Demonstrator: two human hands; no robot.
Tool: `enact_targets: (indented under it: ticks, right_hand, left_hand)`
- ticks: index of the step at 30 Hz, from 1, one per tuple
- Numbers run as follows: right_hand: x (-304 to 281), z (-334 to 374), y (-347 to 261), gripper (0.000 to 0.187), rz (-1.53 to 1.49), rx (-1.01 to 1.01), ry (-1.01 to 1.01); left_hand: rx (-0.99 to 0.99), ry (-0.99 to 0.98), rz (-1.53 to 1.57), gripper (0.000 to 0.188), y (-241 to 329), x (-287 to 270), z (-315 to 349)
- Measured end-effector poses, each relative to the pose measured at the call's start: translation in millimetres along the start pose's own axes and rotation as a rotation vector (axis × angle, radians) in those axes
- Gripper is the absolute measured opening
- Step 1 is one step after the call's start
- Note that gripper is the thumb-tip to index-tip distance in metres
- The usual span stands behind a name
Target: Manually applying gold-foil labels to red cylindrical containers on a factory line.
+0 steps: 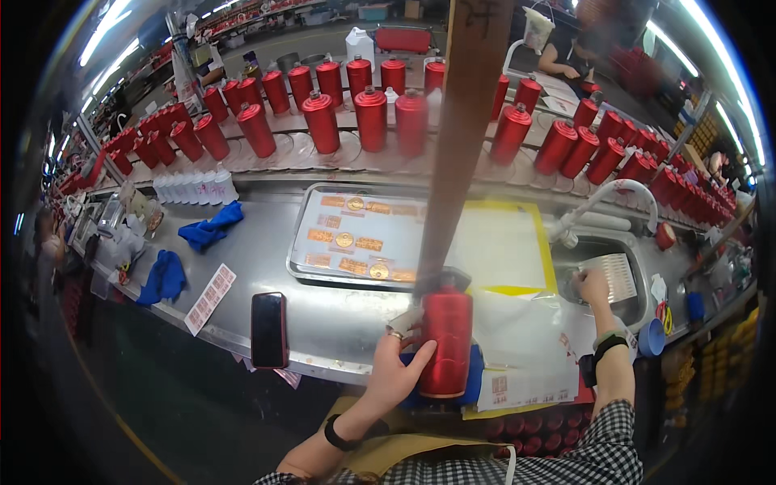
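A: What is the left hand (396, 368) doing?

B: Its fingers are clamped round the side of a glossy red cylindrical metal bottle (445, 339), which stands upright on a blue cloth pad (473, 373) at the near edge of the long steel bench (323, 323).

A: And the right hand (592, 287)?

B: It reaches out to the steel sink (638, 303), fingers curled together near a pale ribbed tray (616, 275); whether they grip anything, I cannot tell.

A: What lies about the bottle?

B: A shallow steel tray of gold labels (360, 238) just behind it, a yellow sheet (505, 242) to the right, a dark phone (269, 329) to the left. Rows of red bottles (370, 117) stand on the conveyor well beyond.
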State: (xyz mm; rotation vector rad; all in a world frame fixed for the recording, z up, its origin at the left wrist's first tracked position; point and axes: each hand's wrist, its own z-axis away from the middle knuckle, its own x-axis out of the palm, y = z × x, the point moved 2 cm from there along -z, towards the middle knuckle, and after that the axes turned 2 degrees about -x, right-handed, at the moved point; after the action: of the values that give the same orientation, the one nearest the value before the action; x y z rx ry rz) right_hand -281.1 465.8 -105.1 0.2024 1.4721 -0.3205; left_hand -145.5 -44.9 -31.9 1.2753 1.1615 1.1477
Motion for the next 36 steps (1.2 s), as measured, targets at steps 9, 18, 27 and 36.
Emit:
enact_targets:
  ticks: [9,18,27,36]
  right_hand:
    - [-20,5,-11,0.021,-0.202,-0.057,0.217]
    - [-177,135,-225,0.011,-0.593,-0.644,0.662]
    - [-103,229,-272,0.024,-0.332,-1.193,0.555]
    - [-98,237,-264,0.025,-0.548,-1.145,0.456]
  left_hand:
    - [-0.036,-0.037,0.041,0.057,-5,-4,9]
    - [-0.107,0.023,0.158,0.051,4,-3,-11]
    - [-0.168,-0.028,0.299,0.049,10,2,-13]
    - [-0.231,-0.081,0.260,0.077,13,14,-20]
